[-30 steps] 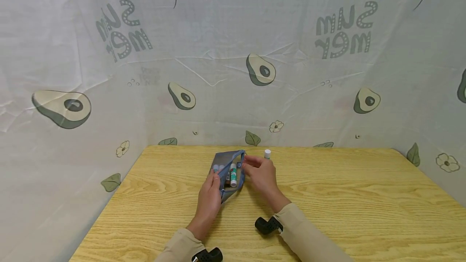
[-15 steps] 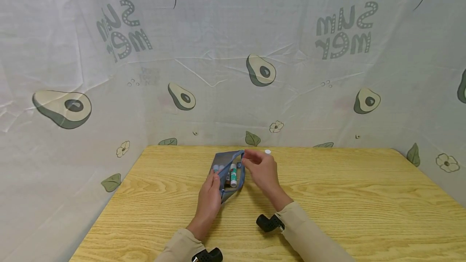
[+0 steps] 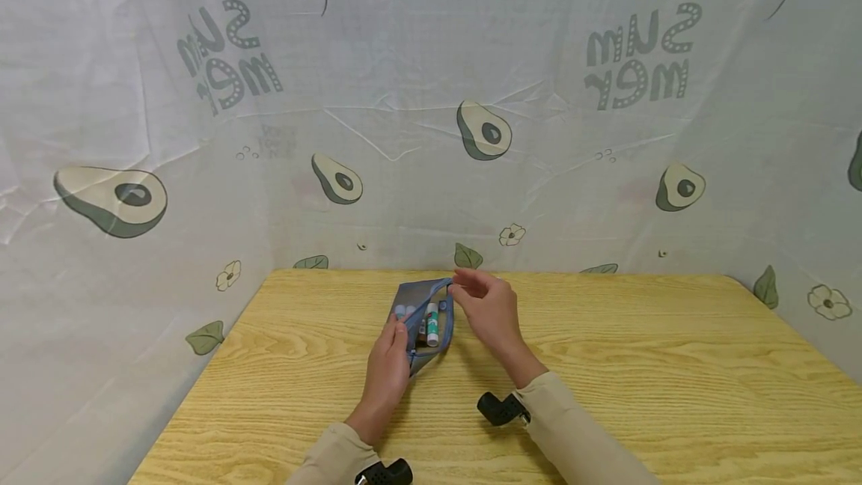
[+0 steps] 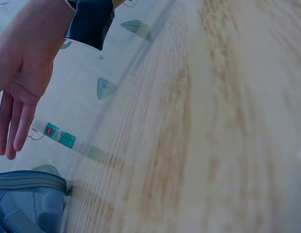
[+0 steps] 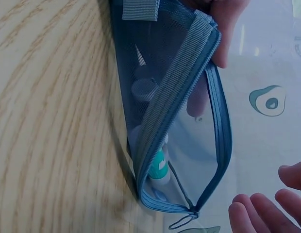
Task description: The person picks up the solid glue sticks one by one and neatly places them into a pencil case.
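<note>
My left hand (image 3: 388, 356) grips the near-left side of a blue-grey mesh zipper pouch (image 3: 414, 293). Its zipper gapes wide, and a green-and-white glue stick (image 3: 432, 326) lies inside among several white-capped tubes. Beside the pouch's far right corner is my right hand (image 3: 486, 305); its loosely bent fingers (image 5: 264, 211) hold nothing and are apart from the zipper pull (image 5: 182, 222) in the right wrist view. Another green-labelled glue stick (image 4: 59, 135) stands on the table behind the right hand, hidden in the head view. The left hand's fingers are partly hidden behind the pouch.
The wood-grain table (image 3: 640, 365) stretches to both sides of the pouch. A pale curtain (image 3: 417, 193) printed with avocados hangs behind and along the sides. Black wrist cameras (image 3: 501, 409) sit on both sleeves.
My right hand has shifted a little away and to the right, and now covers the standing glue stick's white cap. The left hand and pouch stay in place.
</note>
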`<state>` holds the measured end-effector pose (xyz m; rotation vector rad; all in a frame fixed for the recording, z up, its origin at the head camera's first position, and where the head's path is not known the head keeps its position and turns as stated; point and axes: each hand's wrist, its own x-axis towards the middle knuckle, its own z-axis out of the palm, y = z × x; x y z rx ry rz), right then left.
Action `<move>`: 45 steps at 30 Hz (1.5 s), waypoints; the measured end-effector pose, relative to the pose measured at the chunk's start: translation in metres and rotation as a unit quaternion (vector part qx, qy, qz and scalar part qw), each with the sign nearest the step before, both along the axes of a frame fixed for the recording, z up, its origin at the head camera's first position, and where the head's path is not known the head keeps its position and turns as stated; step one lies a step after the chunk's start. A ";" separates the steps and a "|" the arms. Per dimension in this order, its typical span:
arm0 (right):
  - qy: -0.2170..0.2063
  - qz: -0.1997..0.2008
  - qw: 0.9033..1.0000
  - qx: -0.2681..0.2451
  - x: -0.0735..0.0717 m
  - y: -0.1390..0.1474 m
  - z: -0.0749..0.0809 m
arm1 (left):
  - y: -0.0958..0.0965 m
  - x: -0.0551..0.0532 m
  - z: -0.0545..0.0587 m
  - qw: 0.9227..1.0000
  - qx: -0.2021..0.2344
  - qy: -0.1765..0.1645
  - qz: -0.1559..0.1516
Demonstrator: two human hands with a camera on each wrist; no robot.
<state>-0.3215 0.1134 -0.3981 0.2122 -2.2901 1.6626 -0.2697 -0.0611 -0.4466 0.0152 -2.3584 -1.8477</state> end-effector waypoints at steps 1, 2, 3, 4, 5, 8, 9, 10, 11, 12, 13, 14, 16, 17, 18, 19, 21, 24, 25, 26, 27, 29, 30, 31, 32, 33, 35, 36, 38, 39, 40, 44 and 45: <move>0.001 0.001 1.000 -0.001 0.000 0.001 0.000 | 0.000 0.000 -0.001 1.000 -0.001 0.000 0.003; 0.003 0.001 1.000 -0.002 0.000 0.001 0.001 | 0.001 -0.001 -0.001 1.000 0.001 -0.001 0.002; 0.005 0.001 1.000 -0.004 0.000 0.002 0.001 | 0.001 -0.001 -0.001 1.000 0.001 -0.001 0.001; 0.006 0.001 1.000 -0.005 0.000 0.002 0.001 | 0.002 -0.001 -0.001 1.000 0.001 -0.002 0.001; 0.007 0.000 1.000 -0.005 0.000 0.003 0.001 | 0.003 -0.002 -0.001 1.000 0.001 -0.003 0.001; 0.012 -0.002 1.000 -0.001 -0.001 0.004 0.001 | 0.003 -0.002 -0.001 1.000 0.005 -0.006 -0.002; 0.014 -0.003 1.000 0.001 -0.001 0.004 0.001 | 0.004 -0.002 -0.001 1.000 0.003 -0.005 -0.002; 0.015 -0.004 1.000 0.003 -0.001 0.004 0.001 | 0.003 -0.002 -0.001 1.000 0.005 -0.005 -0.002; 0.017 -0.004 1.000 0.004 -0.001 0.004 0.001 | 0.003 -0.002 -0.001 1.000 0.005 -0.004 -0.001; 0.019 -0.004 1.000 0.004 -0.001 0.004 0.001 | 0.003 -0.002 -0.001 1.000 0.005 -0.003 -0.002; 0.020 -0.005 1.000 0.005 -0.001 0.004 0.001 | 0.002 -0.001 -0.001 1.000 0.005 -0.002 -0.002; 0.021 -0.005 1.000 0.005 -0.001 0.003 0.001 | 0.002 -0.001 -0.001 1.000 0.004 -0.002 -0.002; 0.023 -0.006 1.000 0.006 -0.002 0.004 0.001 | 0.001 0.000 -0.002 1.000 0.005 -0.001 -0.001; 0.024 -0.006 1.000 0.005 -0.002 0.004 0.001 | 0.001 0.000 -0.002 1.000 0.005 -0.001 -0.001; 0.024 -0.006 1.000 0.005 -0.002 0.005 0.001 | 0.001 0.000 -0.002 1.000 0.004 -0.002 -0.001; 0.025 -0.006 1.000 0.005 -0.002 0.005 0.002 | 0.001 0.000 -0.002 1.000 0.005 -0.002 -0.001; 0.027 -0.005 1.000 0.003 -0.002 0.006 0.002 | 0.000 0.000 -0.003 1.000 0.005 -0.003 0.001; 0.031 -0.007 0.999 0.002 -0.003 0.008 0.003 | 0.000 -0.001 -0.004 1.000 0.005 -0.004 0.004; 0.033 -0.007 0.999 0.001 -0.003 0.009 0.004 | 0.000 -0.001 -0.004 1.000 0.006 -0.004 0.005; 0.035 -0.010 0.999 0.000 -0.004 0.010 0.004 | 0.000 -0.002 -0.004 1.000 0.006 -0.004 0.005; 0.036 -0.012 0.999 -0.002 -0.005 0.012 0.005 | 0.000 -0.002 -0.004 1.000 0.007 -0.005 0.005; 0.038 -0.019 0.999 -0.004 -0.006 0.014 0.007 | 0.000 -0.003 -0.004 1.000 0.007 -0.005 0.003; 0.038 -0.022 0.999 -0.006 -0.006 0.015 0.008 | 0.000 -0.003 -0.004 1.000 0.006 -0.003 0.002; 0.039 -0.024 0.999 -0.007 -0.006 0.016 0.009 | 0.000 -0.003 -0.004 1.000 0.005 -0.003 0.003; 0.039 -0.026 0.999 -0.008 -0.007 0.017 0.011 | 0.000 -0.003 -0.003 1.000 0.005 -0.003 0.002; 0.039 -0.028 0.999 -0.010 -0.007 0.019 0.012 | 0.000 -0.003 -0.003 1.000 0.003 -0.002 0.002; 0.039 -0.032 0.999 -0.011 -0.007 0.022 0.014 | 0.000 -0.003 -0.003 1.000 0.001 -0.002 0.002; 0.040 -0.033 0.999 -0.011 -0.007 0.023 0.015 | 0.000 -0.002 -0.003 1.000 0.001 -0.002 0.002; 0.041 -0.037 0.998 -0.015 -0.008 0.027 0.016 | 0.000 -0.002 -0.003 1.000 -0.001 -0.003 0.003; 0.041 -0.039 0.998 -0.018 -0.009 0.029 0.016 | 0.000 -0.002 -0.003 1.000 0.000 -0.004 0.002; 0.041 -0.042 0.998 -0.017 -0.010 0.031 0.017 | 0.000 -0.002 -0.003 1.000 0.000 -0.005 0.003; 0.040 -0.056 0.997 -0.023 -0.011 0.037 0.020 | 0.000 -0.001 -0.002 1.000 -0.004 -0.005 0.003; 0.039 -0.060 0.997 -0.023 -0.012 0.039 0.020 | 0.000 -0.001 -0.002 1.000 -0.003 -0.005 0.002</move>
